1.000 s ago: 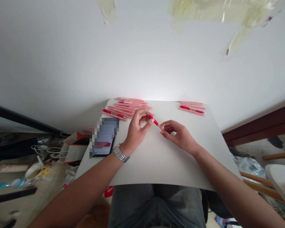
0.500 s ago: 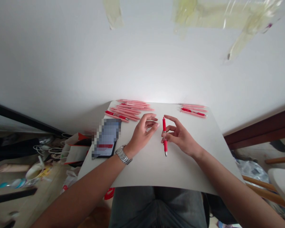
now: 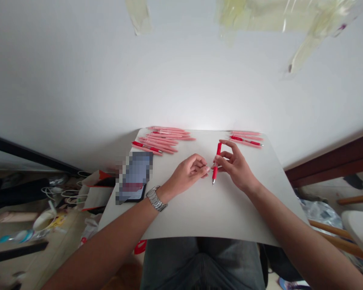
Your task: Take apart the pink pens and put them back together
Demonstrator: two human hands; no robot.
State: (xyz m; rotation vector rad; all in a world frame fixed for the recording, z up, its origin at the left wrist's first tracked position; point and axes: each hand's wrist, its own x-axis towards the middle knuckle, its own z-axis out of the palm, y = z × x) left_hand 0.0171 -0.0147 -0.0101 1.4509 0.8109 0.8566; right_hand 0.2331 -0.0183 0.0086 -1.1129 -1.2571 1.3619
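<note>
Two bare hands work close together near the centre of the frame, above a white table. The right hand grips a red pen between thumb and fingers, its index finger reaching the pen's top end. The pen stands steeply in the picture, leaning slightly, with its silver tip pointing toward the lower left. Just left of it, the left hand is narrow, fingers curled and thumb drawn in near them; whether it pinches anything or touches the pen, I cannot tell. A metal watch circles the left wrist.

Toward the table's upper left lies a loose pile of pink pens, with a red-and-silver pen along its near edge. At the table's upper right, a smaller group of pink pens lies roughly parallel around another red pen. Below the left pile rests a dark phone, its screen pixelated. Yellowed tape clings to the wall across the upper right.
</note>
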